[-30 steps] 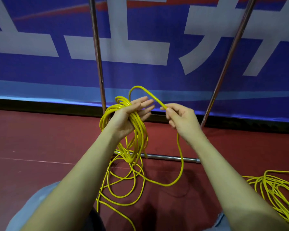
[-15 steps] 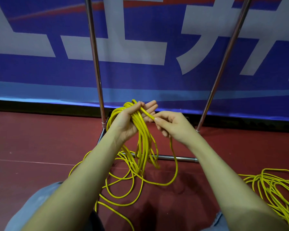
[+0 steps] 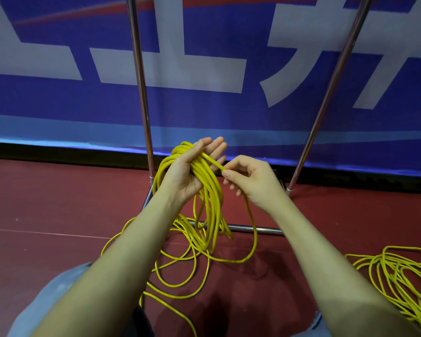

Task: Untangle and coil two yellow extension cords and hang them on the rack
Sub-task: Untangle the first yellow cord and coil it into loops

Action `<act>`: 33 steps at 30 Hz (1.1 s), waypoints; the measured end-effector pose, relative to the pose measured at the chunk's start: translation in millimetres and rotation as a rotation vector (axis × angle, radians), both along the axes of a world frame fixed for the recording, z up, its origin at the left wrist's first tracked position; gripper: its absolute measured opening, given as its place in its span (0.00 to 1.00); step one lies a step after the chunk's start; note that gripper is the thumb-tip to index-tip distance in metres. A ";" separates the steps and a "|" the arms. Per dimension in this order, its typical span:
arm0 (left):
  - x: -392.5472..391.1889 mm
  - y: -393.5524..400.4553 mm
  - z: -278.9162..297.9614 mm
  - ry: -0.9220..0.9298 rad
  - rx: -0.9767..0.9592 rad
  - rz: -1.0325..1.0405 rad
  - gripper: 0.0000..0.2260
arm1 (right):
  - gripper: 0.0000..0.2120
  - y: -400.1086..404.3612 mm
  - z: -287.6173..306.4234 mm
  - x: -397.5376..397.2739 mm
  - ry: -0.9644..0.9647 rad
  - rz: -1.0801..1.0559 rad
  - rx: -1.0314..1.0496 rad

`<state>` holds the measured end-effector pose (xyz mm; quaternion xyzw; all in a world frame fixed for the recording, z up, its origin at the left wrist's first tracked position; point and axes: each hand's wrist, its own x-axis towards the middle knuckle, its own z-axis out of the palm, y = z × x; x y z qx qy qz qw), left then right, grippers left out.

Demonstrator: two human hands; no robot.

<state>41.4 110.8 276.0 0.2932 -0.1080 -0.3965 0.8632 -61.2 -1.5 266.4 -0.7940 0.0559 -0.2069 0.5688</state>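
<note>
left hand [image 3: 187, 176] carrying yellow cord [image 3: 210, 198], right hand [image 3: 252, 181] pinching strand

Rack uprights [image 3: 141, 93] frame open gap in upper centre of frame; banner [image 3: 204, 105] closes it behind. Rack base bar [image 3: 253, 230] crosses floor at centre, hanging cord loops [image 3: 209, 215] draped over it. Loose cord strands [image 3: 180, 276] sprawl on floor [image 3: 46, 203] at lower centre. Second cord pile [image 3: 399, 276] blocks lower right. Red floor at left bare, open to pass. Both forearms fill lower middle.
</note>
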 end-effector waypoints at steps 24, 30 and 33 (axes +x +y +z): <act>7.6 10.9 11.0 0.058 -0.263 -0.029 0.19 | 0.12 -7.7 -23.7 -2.2 0.237 0.100 0.144; 4.9 14.8 16.8 0.009 -0.218 -0.033 0.06 | 0.17 -7.7 -23.3 -0.8 0.285 0.019 0.212; 4.2 12.3 15.6 0.015 -0.136 -0.049 0.13 | 0.27 -11.9 -29.3 -0.9 0.495 -0.127 0.034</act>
